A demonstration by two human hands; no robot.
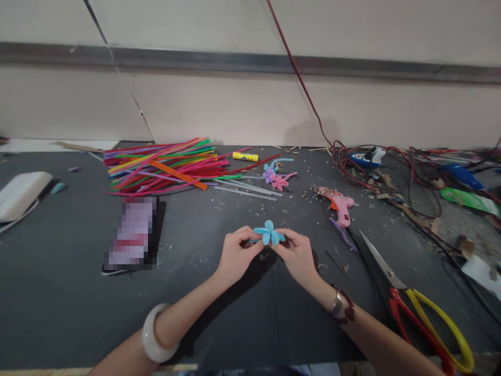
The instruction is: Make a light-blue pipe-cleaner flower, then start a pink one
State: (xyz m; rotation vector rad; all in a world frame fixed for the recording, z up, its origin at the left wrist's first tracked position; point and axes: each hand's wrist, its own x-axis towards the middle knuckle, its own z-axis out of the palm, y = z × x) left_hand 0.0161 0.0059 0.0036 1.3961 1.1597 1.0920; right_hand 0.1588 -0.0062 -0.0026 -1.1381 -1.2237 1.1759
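White bangle (149,334) circled the person's L forearm. L hand (241,253) pinched the blue flower (269,235) on its L side w/ thumb + fingers; flower sat betw. both hands' fingertips, petals up. R hand (295,253) gripped its R side. Farther R: pink glue gun (341,206), then scissors (398,283).

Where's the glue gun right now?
Head view, right of centre: the glue gun lies beyond the right hand and scissors, beside a purple strip.
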